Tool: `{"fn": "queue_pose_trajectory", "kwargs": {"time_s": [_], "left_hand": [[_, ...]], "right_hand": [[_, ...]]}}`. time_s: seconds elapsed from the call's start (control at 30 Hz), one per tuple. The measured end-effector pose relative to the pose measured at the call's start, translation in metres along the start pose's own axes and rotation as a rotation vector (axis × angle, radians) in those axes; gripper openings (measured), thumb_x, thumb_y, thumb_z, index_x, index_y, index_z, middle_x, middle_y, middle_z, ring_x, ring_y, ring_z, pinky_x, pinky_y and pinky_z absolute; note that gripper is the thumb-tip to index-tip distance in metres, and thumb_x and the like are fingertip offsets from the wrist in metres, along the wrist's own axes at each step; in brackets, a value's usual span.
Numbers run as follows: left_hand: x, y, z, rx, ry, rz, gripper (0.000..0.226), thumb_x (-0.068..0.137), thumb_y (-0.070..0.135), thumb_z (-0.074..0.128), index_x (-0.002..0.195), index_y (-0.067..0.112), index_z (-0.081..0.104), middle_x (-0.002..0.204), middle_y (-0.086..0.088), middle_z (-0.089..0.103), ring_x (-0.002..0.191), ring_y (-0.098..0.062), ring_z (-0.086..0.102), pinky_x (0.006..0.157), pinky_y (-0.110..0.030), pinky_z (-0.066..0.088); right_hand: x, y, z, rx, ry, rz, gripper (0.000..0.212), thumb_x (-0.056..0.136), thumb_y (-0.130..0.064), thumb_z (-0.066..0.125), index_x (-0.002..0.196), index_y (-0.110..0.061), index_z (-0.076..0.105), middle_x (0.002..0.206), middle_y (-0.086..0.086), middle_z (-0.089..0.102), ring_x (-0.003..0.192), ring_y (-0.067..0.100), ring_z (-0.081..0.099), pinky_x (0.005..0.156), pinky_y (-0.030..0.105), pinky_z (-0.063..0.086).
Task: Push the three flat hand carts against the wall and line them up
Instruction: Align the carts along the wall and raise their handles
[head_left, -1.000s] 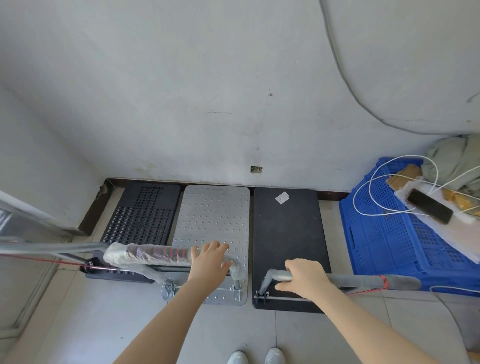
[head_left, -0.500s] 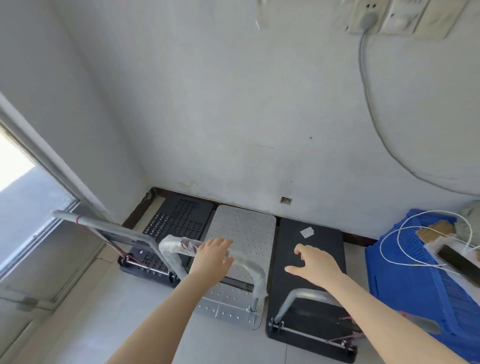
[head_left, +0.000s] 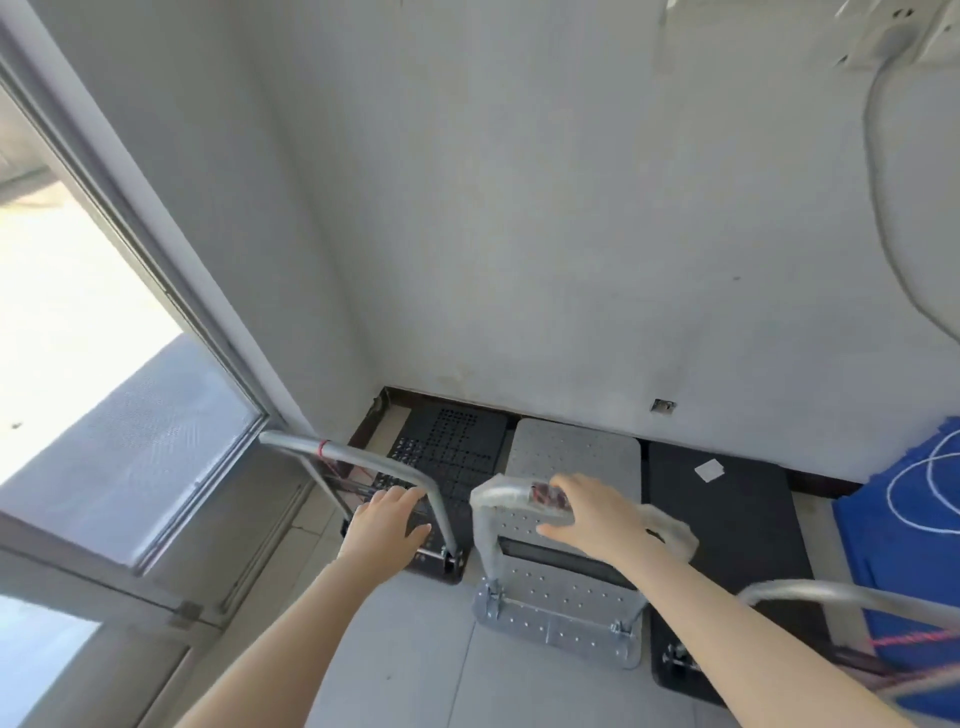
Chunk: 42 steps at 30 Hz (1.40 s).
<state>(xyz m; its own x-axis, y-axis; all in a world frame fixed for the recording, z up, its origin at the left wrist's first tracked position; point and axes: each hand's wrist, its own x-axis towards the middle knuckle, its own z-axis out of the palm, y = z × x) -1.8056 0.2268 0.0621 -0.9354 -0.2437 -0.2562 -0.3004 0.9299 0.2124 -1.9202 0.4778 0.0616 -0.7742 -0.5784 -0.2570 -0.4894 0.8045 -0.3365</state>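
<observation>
The left grip (head_left: 387, 525) is loose-fingered and holds nothing, just beside the bare handle (head_left: 363, 460) of the perforated black cart (head_left: 457, 441). The right grip (head_left: 592, 514) lies spread over the wrapped handle (head_left: 504, 496) of the silver cart (head_left: 571, 452). These two and the plain black cart (head_left: 727, 519) stand side by side at the wall (head_left: 519, 260).

1. Strong daylight is coming through the window (head_left: 88, 322) on the left; its pane is glaring white;
2. Blur is smearing the right hand (head_left: 597, 519);
3. The wide lens is bending lines at the edges.
</observation>
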Motion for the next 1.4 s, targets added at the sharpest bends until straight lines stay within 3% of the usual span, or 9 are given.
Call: {"fn": "queue_pose_trajectory", "kwargs": {"time_s": [0.2, 0.4, 0.67, 0.83, 0.93, 1.0, 1.07, 1.17, 1.4], "left_hand": [[0.034, -0.039, 0.000, -0.038, -0.044, 0.030, 0.052, 0.094, 0.038, 0.050, 0.142, 0.024, 0.035, 0.141, 0.003, 0.046, 0.131, -0.021, 0.039, 0.110, -0.039, 0.032], [0.096, -0.058, 0.002, -0.011, -0.057, 0.051, 0.050, 0.095, 0.038, 0.050, 0.140, 0.023, 0.037, 0.139, 0.002, 0.046, 0.131, -0.021, 0.038, 0.109, -0.039, 0.031], [0.166, -0.095, 0.006, 0.207, -0.178, 0.101, 0.056, 0.091, 0.043, 0.052, 0.141, 0.026, 0.033, 0.140, 0.004, 0.043, 0.132, -0.020, 0.034, 0.114, -0.039, 0.018], [0.198, -0.115, 0.031, 0.274, -0.301, 0.135, 0.062, 0.088, 0.052, 0.052, 0.141, 0.026, 0.032, 0.136, 0.003, 0.045, 0.131, -0.021, 0.037, 0.115, -0.041, 0.021], [0.213, -0.121, 0.041, 0.274, -0.360, 0.180, 0.051, 0.089, 0.049, 0.051, 0.132, 0.024, 0.040, 0.125, 0.001, 0.054, 0.120, -0.023, 0.047, 0.106, -0.038, 0.032], [0.220, -0.126, 0.048, 0.278, -0.407, 0.191, 0.043, 0.091, 0.047, 0.049, 0.125, 0.022, 0.044, 0.119, 0.000, 0.057, 0.114, -0.024, 0.052, 0.099, -0.038, 0.037], [0.225, -0.131, 0.055, 0.303, -0.413, 0.212, 0.035, 0.094, 0.045, 0.045, 0.119, 0.021, 0.046, 0.116, -0.001, 0.061, 0.109, -0.024, 0.057, 0.089, -0.036, 0.042], [0.229, -0.131, 0.061, 0.333, -0.379, 0.271, 0.030, 0.098, 0.042, 0.038, 0.112, 0.017, 0.046, 0.107, -0.003, 0.065, 0.091, -0.025, 0.062, 0.067, -0.031, 0.039], [0.235, -0.123, 0.068, 0.315, -0.312, 0.347, 0.031, 0.099, 0.041, 0.035, 0.104, 0.015, 0.051, 0.101, -0.004, 0.067, 0.091, -0.027, 0.064, 0.065, -0.031, 0.034]], "right_hand": [[0.046, -0.035, 0.026, -0.006, 0.003, 0.018, 0.067, 0.084, -0.051, 0.063, 0.138, -0.021, 0.038, 0.136, 0.000, 0.051, 0.120, 0.021, 0.051, 0.101, 0.036, 0.041], [0.112, -0.035, 0.047, -0.070, -0.093, 0.046, 0.070, 0.083, -0.051, 0.063, 0.139, -0.020, 0.036, 0.139, 0.004, 0.048, 0.124, 0.025, 0.048, 0.103, 0.038, 0.039], [0.148, -0.020, 0.075, -0.057, -0.253, 0.161, 0.059, 0.088, -0.045, 0.057, 0.137, -0.017, 0.040, 0.129, 0.006, 0.059, 0.114, 0.025, 0.058, 0.093, 0.035, 0.046], [0.156, -0.013, 0.088, 0.010, -0.267, 0.166, 0.053, 0.093, -0.046, 0.051, 0.134, -0.014, 0.044, 0.121, 0.004, 0.064, 0.100, 0.015, 0.061, 0.068, 0.013, 0.035], [0.160, -0.015, 0.089, -0.029, -0.220, 0.207, 0.038, 0.092, -0.046, 0.052, 0.117, -0.016, 0.055, 0.098, 0.000, 0.064, 0.100, 0.021, 0.063, 0.071, 0.026, 0.036], [0.162, -0.016, 0.088, -0.084, -0.198, 0.187, 0.029, 0.093, -0.047, 0.050, 0.102, -0.020, 0.055, 0.079, -0.007, 0.053, 0.092, 0.020, 0.062, 0.059, 0.025, 0.030], [0.165, -0.016, 0.086, -0.137, -0.186, 0.157, 0.033, 0.094, -0.047, 0.049, 0.106, -0.017, 0.057, 0.089, -0.003, 0.062, 0.093, 0.020, 0.063, 0.054, 0.023, 0.026], [0.170, -0.011, 0.088, -0.178, -0.179, 0.121, 0.035, 0.095, -0.048, 0.046, 0.111, -0.018, 0.055, 0.104, 0.000, 0.067, 0.096, 0.020, 0.063, 0.067, 0.025, 0.030], [0.176, -0.008, 0.094, -0.202, -0.146, 0.105, 0.034, 0.094, -0.049, 0.046, 0.110, -0.021, 0.055, 0.102, 0.000, 0.067, 0.092, 0.020, 0.064, 0.066, 0.026, 0.034]]}}
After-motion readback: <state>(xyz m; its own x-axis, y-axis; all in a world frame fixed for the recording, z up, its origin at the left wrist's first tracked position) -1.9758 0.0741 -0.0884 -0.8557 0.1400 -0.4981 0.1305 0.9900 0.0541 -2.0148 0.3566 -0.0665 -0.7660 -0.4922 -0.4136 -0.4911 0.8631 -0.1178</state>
